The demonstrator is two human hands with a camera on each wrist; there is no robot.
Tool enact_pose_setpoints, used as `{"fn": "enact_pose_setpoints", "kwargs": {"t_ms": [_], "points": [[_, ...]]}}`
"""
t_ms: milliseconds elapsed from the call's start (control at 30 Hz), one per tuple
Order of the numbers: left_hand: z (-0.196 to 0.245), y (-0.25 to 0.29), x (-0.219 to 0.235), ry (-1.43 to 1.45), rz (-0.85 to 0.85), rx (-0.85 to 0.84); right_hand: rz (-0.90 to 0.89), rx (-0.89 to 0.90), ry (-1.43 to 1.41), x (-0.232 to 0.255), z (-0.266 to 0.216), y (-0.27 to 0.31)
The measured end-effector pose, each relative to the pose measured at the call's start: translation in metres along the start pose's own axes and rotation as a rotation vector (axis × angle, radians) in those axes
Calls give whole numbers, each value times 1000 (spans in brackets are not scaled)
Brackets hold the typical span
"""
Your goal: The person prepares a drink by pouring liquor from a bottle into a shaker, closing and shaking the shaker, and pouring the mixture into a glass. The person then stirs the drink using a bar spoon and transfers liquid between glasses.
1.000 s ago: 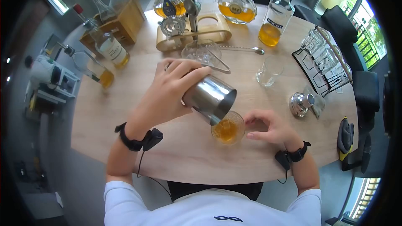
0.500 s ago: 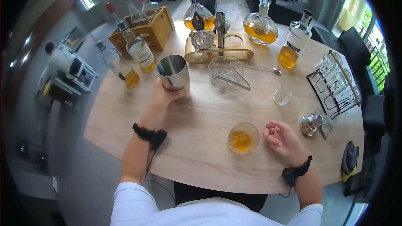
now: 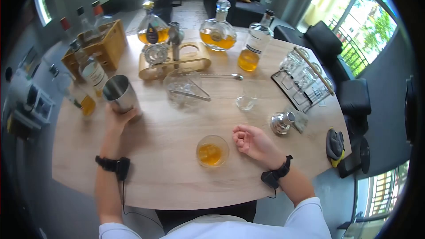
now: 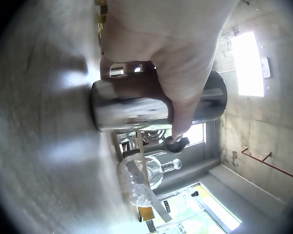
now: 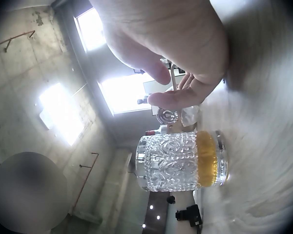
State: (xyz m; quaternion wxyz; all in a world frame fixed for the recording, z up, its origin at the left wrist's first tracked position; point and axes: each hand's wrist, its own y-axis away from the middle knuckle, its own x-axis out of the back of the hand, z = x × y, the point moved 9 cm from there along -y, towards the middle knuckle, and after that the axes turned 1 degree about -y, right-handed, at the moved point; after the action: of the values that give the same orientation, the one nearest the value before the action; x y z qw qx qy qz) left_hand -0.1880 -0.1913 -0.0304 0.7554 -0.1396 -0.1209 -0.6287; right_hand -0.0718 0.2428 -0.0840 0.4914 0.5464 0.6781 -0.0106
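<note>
My left hand point(image 3: 117, 117) grips a steel shaker tin point(image 3: 121, 95) around its side, at the left of the table. In the left wrist view the fingers wrap the tin point(image 4: 132, 112), whose base is at the tabletop. My right hand point(image 3: 254, 144) rests on the table with loosely curled fingers and nothing in them. Just left of it stands a patterned glass point(image 3: 212, 151) with amber drink and ice in its bottom. The right wrist view shows this glass point(image 5: 171, 163) upright, apart from the fingers.
Behind the tin are whisky bottles point(image 3: 94, 76) and a wooden crate point(image 3: 116, 46). An ice bowl with tongs point(image 3: 195, 95), a bamboo tool stand point(image 3: 146, 71), a bar spoon point(image 3: 221, 76) and an empty glass point(image 3: 246, 102) stand farther back. The shaker top point(image 3: 280, 124) and glass rack point(image 3: 305, 102) are right.
My left hand has swung the tin from tilted over the glass to upright at the table's left. The right hand has drawn away from the glass, its fingers curling loosely. The head view has shifted.
</note>
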Motion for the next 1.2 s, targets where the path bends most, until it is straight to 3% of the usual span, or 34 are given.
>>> {"fn": "enact_pose_setpoints", "kwargs": {"t_ms": [33, 67, 133, 167, 233, 300, 367, 433, 500, 533, 600, 633, 667, 700, 733, 800, 833, 867, 900, 933, 967, 1000, 1067, 1100, 1167, 1200], "points": [[5, 0, 1, 100, 12, -121, -33, -38, -42, -1, 3, 4], [1, -1, -1, 109, -7, -128, -19, -21, -47, 3, 1, 13], [0, -4, 1, 112, 15, -122, -167, -134, 387, -5, 15, 42], [9, 0, 2, 80, 27, -174, -192, -108, 646, -2, 12, 61], [9, 0, 0, 122, 33, -171, -132, -183, 1081, 14, -4, 109], [5, 4, 4, 161, 42, -154, 43, 192, 1820, 31, -60, 147], [-2, 0, 2, 57, 5, -27, 666, 262, 2151, 84, -119, 185], [-4, -4, 0, 106, -14, -112, 1202, 16, 2366, 132, -169, 231], [-2, -6, -1, 155, -10, -193, 1504, 118, 2361, 164, -208, 279], [-2, -5, 1, 138, 16, -223, 1503, 121, 2364, 199, -224, 300], [2, -1, 8, 117, 51, -248, 1560, -446, 2588, 284, -244, 328], [0, -1, 5, 106, 23, -142, 1551, -440, 2591, 292, -239, 326], [-3, -1, 3, 93, -5, -38, 1510, -837, 2552, 318, -227, 330], [-2, -1, 3, 85, 0, -40, 1443, -1225, 2470, 342, -215, 336], [0, -2, 1, 96, -3, -95, 1435, -1210, 2477, 351, -212, 329], [8, 2, 2, 96, 3, -142, 1251, -1453, 2643, 372, -204, 311], [12, 4, -3, 123, -17, -97, 1298, -1306, 2687, 404, -209, 306], [13, 5, -4, 150, -35, -54, 1284, -1289, 2703, 395, -205, 303], [17, 4, -2, 147, -14, -195, 1348, -1185, 2907, 370, -208, 300], [17, 4, 0, 137, -1, -192, 1416, -1055, 3106, 346, -205, 292], [21, 5, -3, 136, -8, -197, 1462, -622, 2969, 392, -220, 306], [22, 5, -4, 140, -15, -202, 1094, -83, 3195, 347, -198, 310], [21, 5, -2, 150, 2, -190, 1251, -342, 2727, 362, -234, 328], [22, 6, -3, 146, -4, -166, 1248, -331, 2742, 338, -242, 328], [24, 9, -4, 145, 1, -137, 1518, 27, 2550, 234, -254, 333], [25, 9, -6, 148, -20, -119, 1515, 36, 2552, 207, -255, 323]]}}
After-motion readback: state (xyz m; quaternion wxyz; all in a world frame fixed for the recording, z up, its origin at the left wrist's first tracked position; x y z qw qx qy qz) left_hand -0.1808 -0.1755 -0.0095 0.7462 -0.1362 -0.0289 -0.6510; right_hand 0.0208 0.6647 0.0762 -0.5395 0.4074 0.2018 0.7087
